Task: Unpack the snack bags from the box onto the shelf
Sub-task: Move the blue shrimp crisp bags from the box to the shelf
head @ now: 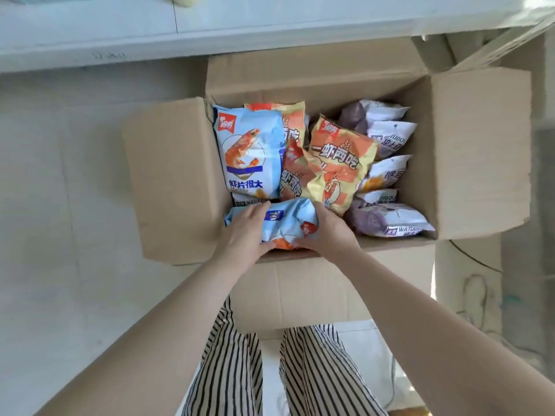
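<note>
I've got both hands, left hand (244, 232) and right hand (326, 232), curled round a blue snack bag (285, 222); orange bags (339, 163) just beyond my fingertips in the box (177, 181).

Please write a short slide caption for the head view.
Both hands, left and right, hold a blue snack bag in the open cardboard box.

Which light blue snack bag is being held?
The crumpled light blue snack bag at the box's near edge, between both hands; the other light blue bag lies untouched.

Both arms reach down and forward — left hand (244, 232) and right hand (326, 234) curled, gripping.
</note>
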Motion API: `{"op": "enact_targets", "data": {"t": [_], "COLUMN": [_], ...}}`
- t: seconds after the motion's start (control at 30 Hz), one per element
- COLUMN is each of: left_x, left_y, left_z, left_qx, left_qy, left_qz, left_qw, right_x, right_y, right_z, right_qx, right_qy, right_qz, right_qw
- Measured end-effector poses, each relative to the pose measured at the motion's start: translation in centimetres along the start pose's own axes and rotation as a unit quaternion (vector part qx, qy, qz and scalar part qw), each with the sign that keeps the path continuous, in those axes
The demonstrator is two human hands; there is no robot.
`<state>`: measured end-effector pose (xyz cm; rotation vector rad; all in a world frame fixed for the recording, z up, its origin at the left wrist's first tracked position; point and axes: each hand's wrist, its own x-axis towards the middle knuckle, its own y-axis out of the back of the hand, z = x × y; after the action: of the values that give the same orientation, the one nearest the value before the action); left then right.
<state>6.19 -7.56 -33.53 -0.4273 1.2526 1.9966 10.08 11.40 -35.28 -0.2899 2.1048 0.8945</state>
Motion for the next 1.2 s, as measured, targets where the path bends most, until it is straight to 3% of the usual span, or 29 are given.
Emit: {"op": "enact_targets", "data": {"t": [0.13,0.23,0.3,0.37,0.47,0.57,0.67,0.77,0.9,0.97,1.1,1.2], "left_x": [0.0,0.1,0.1,0.1,-0.1,-0.4,-0.4,-0.8,-1.2,-1.3,-1.4,-1.5], "left_y": [0.5,2.1,3.3,4.3,5.9,7.7,9.4,10.9,12.4,12.7,13.7,14.3], "left_z": [0.2,0.9,1.6,2.8,5.3,7.2,7.5,6.7,5.7,5.1,1.8,-2.0], "left_qx": [0.006,-0.043,-0.141,-0.275,-0.514,-0.672,-0.714,-0.714,-0.710,-0.702,-0.629,-0.568], "left_qy": [-0.007,0.005,0.067,0.157,0.232,0.196,0.163,0.139,0.148,0.152,0.179,0.209], "left_qz": [0.020,0.094,0.152,0.171,0.108,0.017,0.087,0.160,0.174,0.188,0.275,0.272], "left_qw": [1.000,0.995,0.976,0.933,0.819,0.714,0.675,0.667,0.667,0.670,0.704,0.748], "right_x": [-0.6,-1.1,-1.6,-2.6,-4.5,-6.3,-7.8,-8.2,-8.0,-7.6,-5.7,-3.8], "right_y": [2.0,4.5,6.6,8.5,9.4,8.2,6.4,5.2,4.3,3.9,3.4,3.4], "right_z": [-1.1,-2.1,-2.6,-3.4,-5.2,-7.7,-9.7,-10.5,-11.1,-11.3,-10.7,-10.5], "right_qx": [-0.048,0.026,0.114,0.245,0.444,0.527,0.582,0.609,0.669,0.673,0.614,0.565], "right_qy": [0.021,0.018,0.007,-0.003,-0.038,-0.053,-0.038,-0.026,-0.036,-0.058,-0.118,-0.125], "right_qz": [0.049,0.092,0.121,0.138,0.125,0.101,0.070,0.046,-0.003,-0.030,-0.022,-0.008], "right_qw": [0.997,0.995,0.986,0.960,0.887,0.842,0.810,0.792,0.742,0.736,0.780,0.815]}}
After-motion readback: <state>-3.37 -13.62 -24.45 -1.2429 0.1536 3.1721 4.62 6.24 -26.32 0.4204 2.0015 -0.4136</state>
